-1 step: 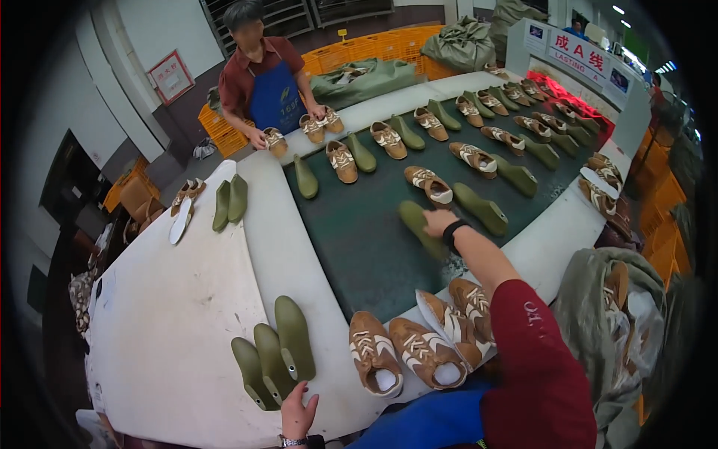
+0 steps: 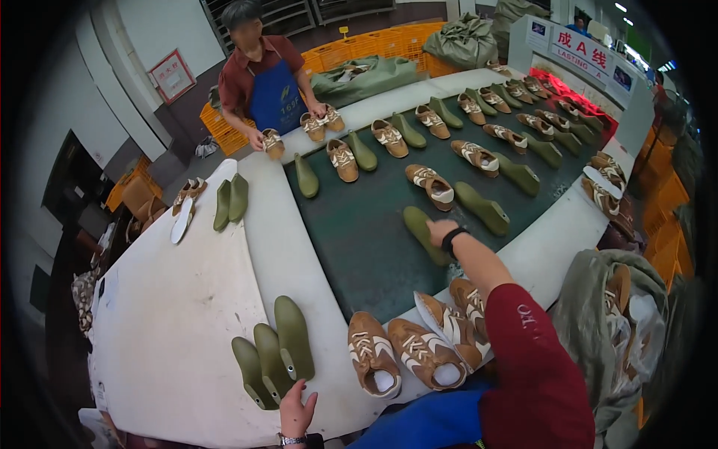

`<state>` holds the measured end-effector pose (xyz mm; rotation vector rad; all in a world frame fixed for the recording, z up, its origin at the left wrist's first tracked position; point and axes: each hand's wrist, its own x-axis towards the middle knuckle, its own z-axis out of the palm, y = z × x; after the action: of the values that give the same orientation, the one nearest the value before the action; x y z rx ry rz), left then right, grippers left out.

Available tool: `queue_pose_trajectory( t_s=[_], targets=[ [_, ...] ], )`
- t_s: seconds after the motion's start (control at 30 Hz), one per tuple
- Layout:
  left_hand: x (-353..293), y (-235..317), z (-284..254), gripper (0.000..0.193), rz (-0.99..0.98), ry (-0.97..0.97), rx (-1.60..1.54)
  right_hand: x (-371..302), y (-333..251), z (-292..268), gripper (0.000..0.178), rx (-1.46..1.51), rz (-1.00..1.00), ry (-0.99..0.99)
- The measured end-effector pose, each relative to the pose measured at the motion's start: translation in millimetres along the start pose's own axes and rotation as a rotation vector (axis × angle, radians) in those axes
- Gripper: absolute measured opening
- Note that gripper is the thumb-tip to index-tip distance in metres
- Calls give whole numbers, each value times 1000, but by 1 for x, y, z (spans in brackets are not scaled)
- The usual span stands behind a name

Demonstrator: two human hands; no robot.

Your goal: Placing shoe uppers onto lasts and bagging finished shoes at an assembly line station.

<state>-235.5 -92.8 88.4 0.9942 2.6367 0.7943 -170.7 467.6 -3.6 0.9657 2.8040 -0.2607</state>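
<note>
My right hand (image 2: pixel 443 233) reaches over the dark green belt (image 2: pixel 344 262), its fingers closed at the side of a green shoe last (image 2: pixel 421 228) that lies there. Just beyond that last are a brown-and-white sneaker (image 2: pixel 430 185) and another green last (image 2: pixel 482 209). My left hand (image 2: pixel 298 413) has its fingers apart and holds nothing; its fingertips are close to the heel of the tallest of three green lasts (image 2: pixel 295 337) on the pale table (image 2: pixel 187 322). Between my arms, several brown sneakers (image 2: pixel 374 355) sit along the near edge.
Across the belt a co-worker in a blue apron (image 2: pixel 277 101) handles brown sneakers. Sneakers and lasts stand in rows toward a red-lit opening (image 2: pixel 576 97). Two lasts (image 2: pixel 230 202) stand at the table's far left. A grey sack (image 2: pixel 606 329) with shoes is at my right.
The last at my right hand has shifted slightly right and down and looks sharper than before. My right hand has shifted slightly with it. My left hand stays nearly in place.
</note>
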Motion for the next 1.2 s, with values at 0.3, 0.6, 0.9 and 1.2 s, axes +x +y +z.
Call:
queue_pose_trajectory(
  t_s=[0.3, 0.6, 0.9, 1.2],
  targets=[
    [67, -42, 15, 63, 65, 242, 384, -22, -10, 8, 58, 101, 101, -103],
    [97, -66, 38, 77, -239, 21, 219, -55, -29, -25, 50, -36, -9, -105],
    [219, 3, 55, 63, -53, 117, -130, -79, -29, -25, 49, -21, 111, -42],
    [283, 41, 186, 78, -57, -256, 224, -102, -19, -30, 41, 94, -6, -94]
  ],
)
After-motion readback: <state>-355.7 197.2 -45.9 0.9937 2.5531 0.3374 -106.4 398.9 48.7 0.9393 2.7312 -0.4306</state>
